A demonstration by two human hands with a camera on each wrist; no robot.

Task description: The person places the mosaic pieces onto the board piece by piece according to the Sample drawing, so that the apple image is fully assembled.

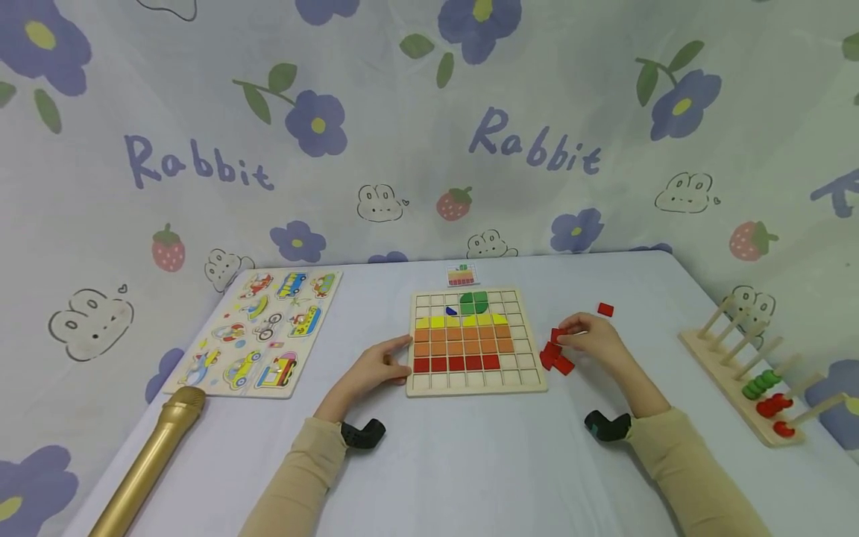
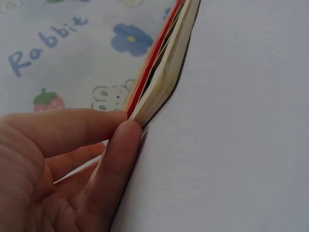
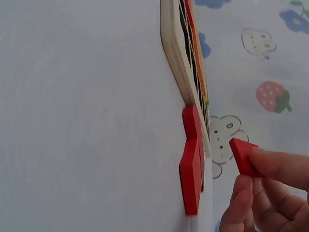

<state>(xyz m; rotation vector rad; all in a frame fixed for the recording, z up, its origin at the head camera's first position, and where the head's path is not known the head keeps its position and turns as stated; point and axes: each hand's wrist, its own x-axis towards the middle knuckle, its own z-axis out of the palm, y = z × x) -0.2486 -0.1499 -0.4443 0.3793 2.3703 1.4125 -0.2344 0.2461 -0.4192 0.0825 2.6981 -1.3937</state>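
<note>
A wooden grid board (image 1: 476, 389) holds rows of red, orange and yellow tiles, with green pieces and one blue piece higher up. My left hand (image 1: 370, 371) touches the board's left edge, index finger and thumb apart along it. In the left wrist view the thumb (image 2: 123, 159) lies against the board's corner. To the right of the board, my right hand (image 1: 593, 339) pinches a red square tile (image 3: 244, 155) between thumb and fingers. Below it in the head view, several loose red tiles (image 1: 564, 365) lie close to the board's right edge.
Another red tile (image 1: 606, 309) lies apart at the right. Behind the board stands a small picture card (image 1: 461, 275). A vehicle puzzle (image 1: 268, 328) and a gold microphone (image 1: 150, 455) are at the left. A wooden peg rack (image 1: 731, 388) with green and red beads stands at the far right.
</note>
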